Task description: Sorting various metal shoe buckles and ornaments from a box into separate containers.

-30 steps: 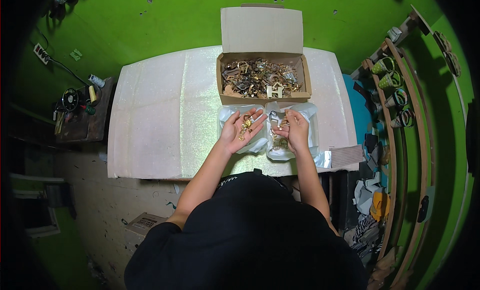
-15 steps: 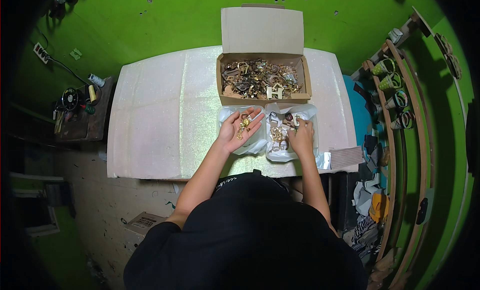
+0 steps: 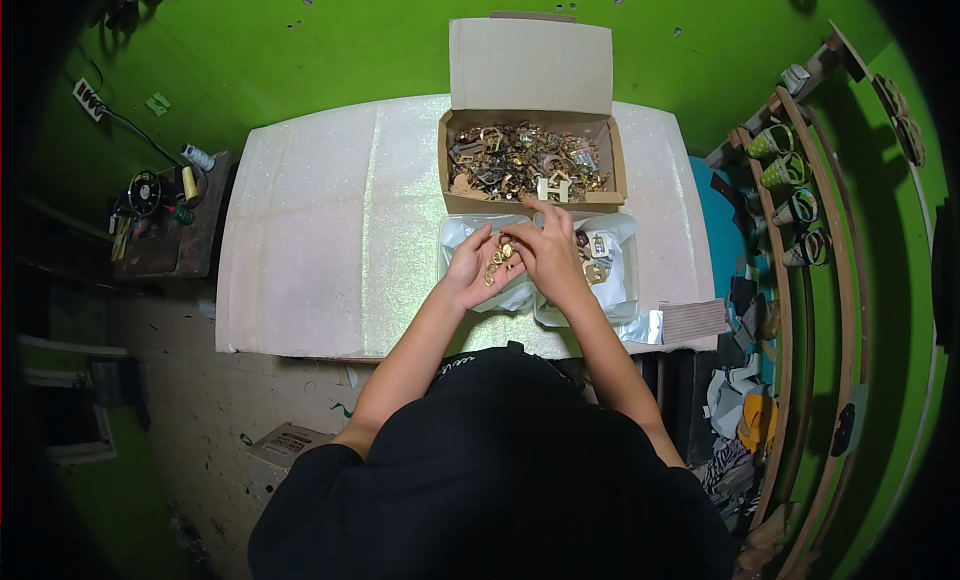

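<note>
Palm up above the left clear plastic container [image 3: 455, 230], my left hand [image 3: 470, 270] cups several small gold metal pieces [image 3: 499, 258], some of them ring- or buckle-shaped. My right hand [image 3: 555, 258] is over the gap between the two containers, its fingertips at the edge of my left palm. Its thumb and index finger bend toward the gold pieces; whatever they pinch is too small to make out. Under and beside it, the right clear container [image 3: 630, 270] holds white plastic and several metal buckles [image 3: 597, 248], partly hidden by the hand.
Behind the containers stands an open cardboard box [image 3: 532, 207] heaped with mixed metal buckles and fittings. A grey striped piece [image 3: 693, 321] lies at the table's right front. The table [image 3: 300, 240] has a shiny pale cover. Sandals [image 3: 785, 170] hang on a wooden rack at right.
My right hand has moved left, out of the right container, to my left palm. The left hand stays nearly in place, still cupping the gold pieces.
</note>
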Demonstrator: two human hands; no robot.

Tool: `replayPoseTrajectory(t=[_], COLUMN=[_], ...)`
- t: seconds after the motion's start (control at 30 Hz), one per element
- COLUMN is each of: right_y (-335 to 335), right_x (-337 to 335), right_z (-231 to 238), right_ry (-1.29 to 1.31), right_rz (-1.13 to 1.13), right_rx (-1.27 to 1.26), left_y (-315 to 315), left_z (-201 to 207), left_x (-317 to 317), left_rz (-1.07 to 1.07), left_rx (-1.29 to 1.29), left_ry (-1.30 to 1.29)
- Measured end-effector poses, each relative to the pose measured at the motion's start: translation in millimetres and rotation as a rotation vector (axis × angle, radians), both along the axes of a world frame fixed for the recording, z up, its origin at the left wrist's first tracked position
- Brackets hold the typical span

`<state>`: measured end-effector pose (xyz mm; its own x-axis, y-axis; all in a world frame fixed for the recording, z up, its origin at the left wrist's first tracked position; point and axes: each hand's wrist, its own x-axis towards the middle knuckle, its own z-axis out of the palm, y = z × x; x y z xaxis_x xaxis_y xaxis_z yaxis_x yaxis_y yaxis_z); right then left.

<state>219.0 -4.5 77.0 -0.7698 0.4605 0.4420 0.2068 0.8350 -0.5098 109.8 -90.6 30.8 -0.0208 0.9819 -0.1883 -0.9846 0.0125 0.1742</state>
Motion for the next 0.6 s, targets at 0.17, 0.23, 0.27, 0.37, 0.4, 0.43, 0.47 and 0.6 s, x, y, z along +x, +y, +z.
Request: replayPoseTrajectory(t=[0.17,0.23,0.27,0.37,0.4,0.43,0.47,0.6], right_y=[0.2,0.6,0.3,-3.7,-5.3,-6.3,-7.2,-9.8], right_x=[2.8,4.3,5.3,6.4,6.6,6.6,6.6,7.9], right_z=[4.0,4.2,4.7,11.6,13.9,14.7,15.3,15.8], right_ry=[0.015,0.020,0.003,-0.016,-0.017,-0.017,-0.014,-0.015], right_rz=[0.017,0.013,0.000,-0.037,-0.065,-0.066,-0.074,-0.072], right_rx=[-0.040,-0.064,-0.099,-0.096,-0.061,-0.061,-0.060,-0.074], left_y=[-2.1,-1.2,-0.6,-0.9,-0.7,-0.6,-0.4,-0.4], left_z=[-4.8,6.7,6.1,5.0,5.4,5.5,5.0,1.8], left_x=[-1.2,2.2,2.8,4.1,4.8,5.1,4.8,4.2], left_rz=[-0.040,0.003,0.000,-0.013,-0.017,-0.020,-0.021,-0.017], left_rx=[0.213,0.015,0.015,0.004,-0.020,-0.043,-0.044,0.019], left_ry=[-0.086,0.033,0.033,0.027,0.032,0.036,0.036,0.041])
